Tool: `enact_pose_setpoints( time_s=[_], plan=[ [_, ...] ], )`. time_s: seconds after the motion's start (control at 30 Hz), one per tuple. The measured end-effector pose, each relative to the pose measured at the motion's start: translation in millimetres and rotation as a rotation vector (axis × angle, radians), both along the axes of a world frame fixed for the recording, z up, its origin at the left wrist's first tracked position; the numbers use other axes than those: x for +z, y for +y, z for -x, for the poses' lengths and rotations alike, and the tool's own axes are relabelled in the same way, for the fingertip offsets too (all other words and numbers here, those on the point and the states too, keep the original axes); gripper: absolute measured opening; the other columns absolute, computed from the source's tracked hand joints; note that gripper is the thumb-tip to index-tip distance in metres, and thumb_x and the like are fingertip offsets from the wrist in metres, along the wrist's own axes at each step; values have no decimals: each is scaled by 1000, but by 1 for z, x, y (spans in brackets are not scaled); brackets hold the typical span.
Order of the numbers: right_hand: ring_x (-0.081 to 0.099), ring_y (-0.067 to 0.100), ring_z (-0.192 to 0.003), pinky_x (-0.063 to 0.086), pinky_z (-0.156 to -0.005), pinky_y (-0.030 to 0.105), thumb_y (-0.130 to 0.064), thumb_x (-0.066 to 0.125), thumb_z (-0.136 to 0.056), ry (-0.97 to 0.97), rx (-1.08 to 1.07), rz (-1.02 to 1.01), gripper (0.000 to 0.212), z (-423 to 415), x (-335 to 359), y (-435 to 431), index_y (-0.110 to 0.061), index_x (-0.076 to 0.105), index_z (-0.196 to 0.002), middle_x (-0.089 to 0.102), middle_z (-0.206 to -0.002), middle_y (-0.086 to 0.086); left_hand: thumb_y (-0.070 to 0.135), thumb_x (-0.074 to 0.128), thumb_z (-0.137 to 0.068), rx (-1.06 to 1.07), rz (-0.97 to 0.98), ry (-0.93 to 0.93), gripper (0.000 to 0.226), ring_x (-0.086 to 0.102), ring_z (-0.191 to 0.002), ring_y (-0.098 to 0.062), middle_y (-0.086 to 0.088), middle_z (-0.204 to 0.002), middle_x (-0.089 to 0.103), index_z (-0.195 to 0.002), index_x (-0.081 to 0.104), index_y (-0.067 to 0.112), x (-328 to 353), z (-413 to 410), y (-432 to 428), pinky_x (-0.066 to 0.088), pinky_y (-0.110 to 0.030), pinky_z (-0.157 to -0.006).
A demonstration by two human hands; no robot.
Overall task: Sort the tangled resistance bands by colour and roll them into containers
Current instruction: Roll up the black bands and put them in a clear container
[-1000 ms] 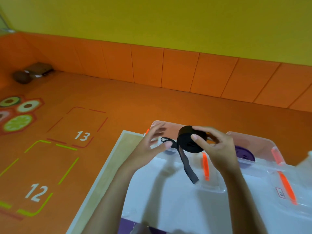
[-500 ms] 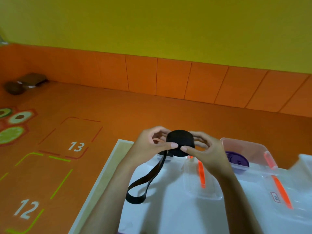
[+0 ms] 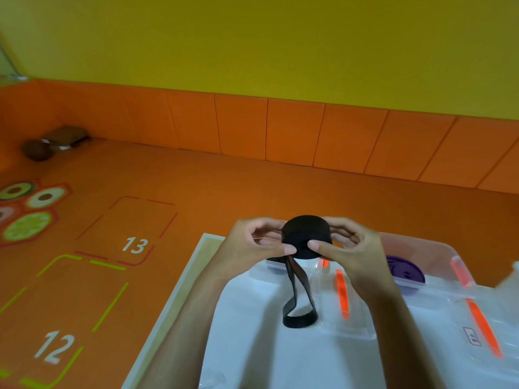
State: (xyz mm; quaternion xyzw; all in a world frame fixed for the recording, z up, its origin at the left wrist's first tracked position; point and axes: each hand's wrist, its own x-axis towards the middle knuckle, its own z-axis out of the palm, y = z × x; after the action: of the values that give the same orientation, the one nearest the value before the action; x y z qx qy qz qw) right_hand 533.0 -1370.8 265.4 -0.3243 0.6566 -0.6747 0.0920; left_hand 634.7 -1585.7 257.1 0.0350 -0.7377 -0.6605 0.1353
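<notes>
A black resistance band (image 3: 305, 237), wound into a thick roll, is held above the white table (image 3: 252, 346). My left hand (image 3: 252, 245) pinches the roll from the left and my right hand (image 3: 348, 248) pinches it from the right, thumbs meeting on its front face. A loose loop of the band hangs down from the roll and its end touches the table. A rolled purple band (image 3: 404, 272) lies in a clear container (image 3: 438, 256) behind my right hand.
Clear lids with orange clips (image 3: 341, 293) lie flat on the table under the hands, another orange clip (image 3: 483, 327) at the right. The table's left edge drops to an orange floor with numbered markings (image 3: 134, 245). An orange padded wall runs behind.
The hanging tail of the black band has grown shorter as more of it wound onto the roll. Both hands now pinch the roll closer together, slightly higher in view.
</notes>
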Motion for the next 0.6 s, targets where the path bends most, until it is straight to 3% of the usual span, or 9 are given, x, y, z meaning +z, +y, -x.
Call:
enact_pose_setpoints(
  time_s=[0.07,0.17,0.23,0.33,0.43,0.5,0.6],
  plan=[
    [75,19,-112,58,-98,43,-29,95,-73,-73,30,-5,41,1,-5,-2,-32,77,-110,80,-114,-1,27,94,-79,-11,22,2,34,78,-106,-17,4,-115,81,-110,81,31,5,0,-2,62,-26,-87],
    [74,11,-112,61,-95,31,-16,91,-82,-69,153,-198,39,6,-5,-1,-34,75,-112,78,-116,-7,27,90,-83,-45,196,-23,31,77,-105,-11,11,-111,81,-111,79,37,11,3,-6,58,-19,-89],
    [75,11,-107,62,-89,29,-17,91,-81,-69,171,-264,34,12,-4,1,-34,76,-107,79,-111,-7,31,88,-85,-48,257,-27,35,75,-108,-7,16,-114,79,-116,76,42,12,5,-4,56,-17,-91],
    [78,26,-103,65,-81,34,-21,95,-76,-231,99,-96,32,14,-6,0,-21,79,-103,79,-109,5,35,90,-82,16,123,4,48,75,-106,-8,12,-115,78,-124,71,46,14,6,4,57,-20,-89],
    [76,38,-107,65,-80,36,-19,93,-72,-429,103,115,37,12,-15,-7,-9,75,-102,78,-108,13,24,94,-81,23,17,14,43,76,-96,-8,6,-107,81,-118,76,37,17,5,5,58,-19,-84],
    [75,36,-110,65,-84,35,-16,90,-79,-383,149,104,35,12,-15,-9,-9,73,-108,77,-112,13,22,95,-79,43,77,9,41,76,-92,-5,8,-102,82,-113,78,37,24,4,1,57,-16,-81],
    [73,20,-115,60,-95,30,-25,89,-80,-114,170,-102,40,17,-5,-5,-25,74,-117,77,-118,0,21,91,-81,-7,232,16,41,77,-105,-8,13,-111,81,-115,78,39,37,2,-8,60,-24,-90]
  ],
)
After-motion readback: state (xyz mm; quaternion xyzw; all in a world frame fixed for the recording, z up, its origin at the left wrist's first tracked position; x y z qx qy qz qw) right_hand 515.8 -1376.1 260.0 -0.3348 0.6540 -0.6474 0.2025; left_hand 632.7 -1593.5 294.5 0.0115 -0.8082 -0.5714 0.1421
